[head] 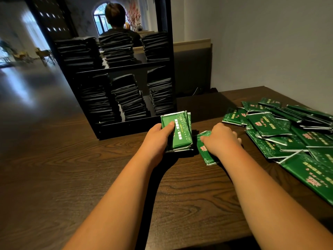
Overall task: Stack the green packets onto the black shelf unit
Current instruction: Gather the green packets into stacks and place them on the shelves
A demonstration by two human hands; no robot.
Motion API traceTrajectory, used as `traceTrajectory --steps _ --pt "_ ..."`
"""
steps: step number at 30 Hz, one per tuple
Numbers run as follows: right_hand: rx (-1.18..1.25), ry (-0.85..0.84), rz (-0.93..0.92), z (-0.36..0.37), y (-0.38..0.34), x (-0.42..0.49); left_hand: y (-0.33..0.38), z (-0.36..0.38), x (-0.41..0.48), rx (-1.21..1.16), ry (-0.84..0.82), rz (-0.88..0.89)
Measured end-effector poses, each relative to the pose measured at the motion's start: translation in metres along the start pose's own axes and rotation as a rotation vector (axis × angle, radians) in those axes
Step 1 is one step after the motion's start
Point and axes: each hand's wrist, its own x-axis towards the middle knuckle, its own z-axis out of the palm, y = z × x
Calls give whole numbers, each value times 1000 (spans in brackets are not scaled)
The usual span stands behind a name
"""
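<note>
We see left hand (158,136) fingers curled gripping small stack of glossy green foil packets (178,132) mid dark wooden table (72,168); right hand (220,139) fingers curled on single green packet (205,152).

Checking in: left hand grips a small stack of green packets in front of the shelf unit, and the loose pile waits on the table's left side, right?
Not quite. In the head view the loose pile lies on the right side of the table, not the left. The left hand does grip a small stack of green packets in front of the black shelf unit.
</note>
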Motion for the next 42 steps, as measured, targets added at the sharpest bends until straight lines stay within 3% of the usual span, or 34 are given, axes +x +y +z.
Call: traceTrajectory --steps 5,9,11,16,20,26,31,42 --pt "529 37 -121 -8 -6 -14 0 7 -6 -48 -68 22" --pt "1037 -166 -115 -5 -13 -17 -3 17 -7 -66 -95 106" --pt "1169 -215 -133 -2 -14 -13 -2 19 -9 -30 -52 139" --pt "1181 -215 -256 -3 -15 -14 3 16 -14 155 52 312" --pt "1193 -281 -367 -6 -14 -19 9 12 -19 123 -8 367" --pt "932 -260 -384 2 -17 -24 6 9 -21 170 -82 307" --pt "889 -307 -371 9 -17 -21 6 10 -26 220 -111 220" --pt "857 -342 -310 23 -18 -12 3 11 -25 412 -92 270"
